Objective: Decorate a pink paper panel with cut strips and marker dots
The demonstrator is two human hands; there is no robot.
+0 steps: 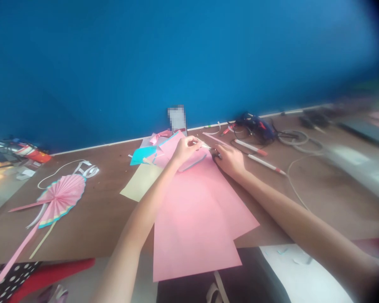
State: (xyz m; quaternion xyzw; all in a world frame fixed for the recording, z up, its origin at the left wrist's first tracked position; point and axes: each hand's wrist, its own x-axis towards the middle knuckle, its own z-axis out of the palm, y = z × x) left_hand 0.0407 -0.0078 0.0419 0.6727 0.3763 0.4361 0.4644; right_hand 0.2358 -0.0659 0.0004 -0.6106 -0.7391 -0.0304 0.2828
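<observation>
My left hand (187, 150) is pinched over the far end of the pink paper sheets (194, 219), with a thin white piece (206, 146) at its fingertips, too small to name. Close by on the right, my right hand (230, 160) has its fingers curled in near the other end of that piece; what they hold is hidden. The large pink sheets overlap and hang past the table's front edge. Beneath my left forearm lies a pale yellow sheet (142, 181), and behind it a turquoise paper (143, 155).
A pleated pink paper fan (62, 195) with strips lies on the left of the table (104, 227). White-and-red sticks (267, 164), a dark blue tool (255, 126) and cables are on the right. A phone-like object (177, 119) leans against the blue wall (189, 59).
</observation>
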